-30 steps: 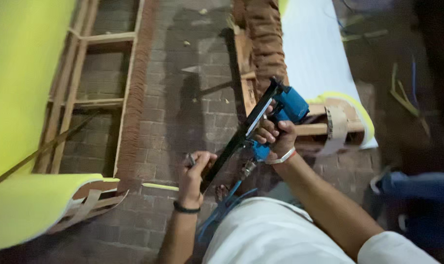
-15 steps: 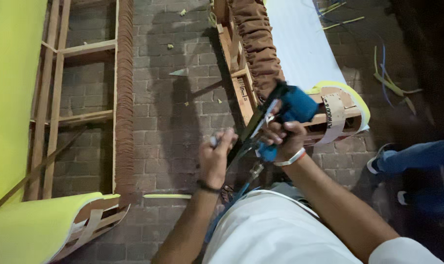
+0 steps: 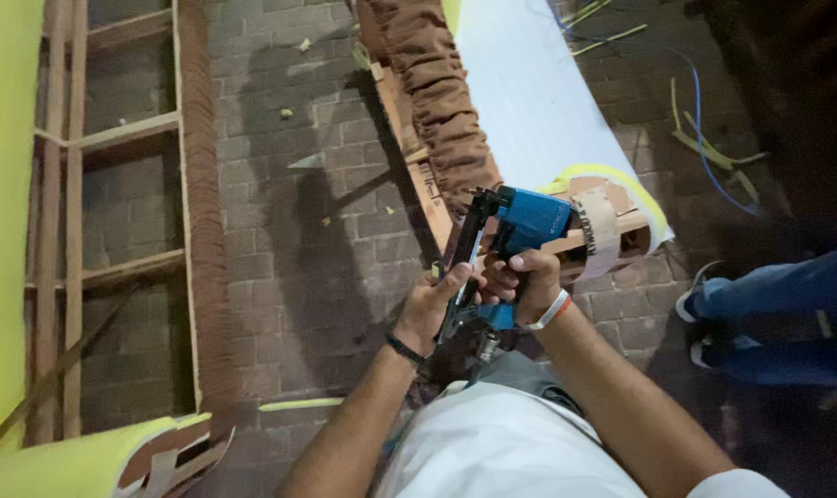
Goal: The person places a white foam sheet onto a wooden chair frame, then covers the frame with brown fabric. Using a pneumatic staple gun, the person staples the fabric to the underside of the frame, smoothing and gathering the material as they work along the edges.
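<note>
1. Nearest to us, our white shirt [image 3: 501, 443] fills the bottom of the view, and both forearms rise from it toward the middle of the scene.
2. Our left hand [image 3: 432, 304] has moved up from the low end of the tool and now meets the right; its grip is narrow, fingertips pinched on the black magazine rail [image 3: 464, 263] of the blue staple gun [image 3: 529, 221].
3. Our right hand [image 3: 524, 281], with a pale band at the wrist, keeps its grip closed around the gun's handle, holding the tool upright above the brick floor [image 3: 289, 240].
4. We judge that this shift puts both hands on the magazine, as if loading or clearing it; the view is too small to tell which.
5. Just beyond the gun lies a wooden sofa frame [image 3: 612, 221] with brown ruffled fabric [image 3: 437, 101].
6. Far left stands another bare wooden frame [image 3: 123, 134] beside yellow-green upholstery [image 3: 3, 184].
7. At the right edge, another person's blue-trousered leg [image 3: 778, 304] shows.
</note>
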Demonstrator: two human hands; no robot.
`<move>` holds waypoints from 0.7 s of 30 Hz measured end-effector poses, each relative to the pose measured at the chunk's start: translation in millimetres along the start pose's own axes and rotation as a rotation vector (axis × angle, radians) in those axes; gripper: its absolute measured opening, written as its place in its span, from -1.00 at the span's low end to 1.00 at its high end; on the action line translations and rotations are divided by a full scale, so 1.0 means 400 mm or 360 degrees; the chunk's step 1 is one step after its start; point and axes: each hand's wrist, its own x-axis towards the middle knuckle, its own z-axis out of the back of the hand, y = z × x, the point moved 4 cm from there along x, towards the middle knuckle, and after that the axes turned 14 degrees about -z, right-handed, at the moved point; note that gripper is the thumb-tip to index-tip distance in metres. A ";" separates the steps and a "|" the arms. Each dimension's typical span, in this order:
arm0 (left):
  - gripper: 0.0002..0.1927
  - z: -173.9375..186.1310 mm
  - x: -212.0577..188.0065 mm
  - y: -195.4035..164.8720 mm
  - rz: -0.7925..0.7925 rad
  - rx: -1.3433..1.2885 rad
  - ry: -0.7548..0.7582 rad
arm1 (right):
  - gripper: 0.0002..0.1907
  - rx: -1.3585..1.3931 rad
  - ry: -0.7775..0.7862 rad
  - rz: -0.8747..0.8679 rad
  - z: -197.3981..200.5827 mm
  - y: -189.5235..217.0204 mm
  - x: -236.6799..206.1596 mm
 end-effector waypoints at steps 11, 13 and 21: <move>-0.43 -0.190 0.322 0.150 0.0157 0.0084 0.0177 | -0.57 0.0039 0.0054 0.0315 0.152 0.291 -0.064; -0.45 -0.195 0.365 0.173 0.0071 0.0744 0.0231 | -0.56 -0.0016 -0.0019 0.0403 0.189 0.319 -0.093; -0.47 -0.098 0.434 0.334 0.0069 0.1173 -0.0130 | -0.68 -0.0408 -0.0806 0.0543 0.401 0.381 -0.177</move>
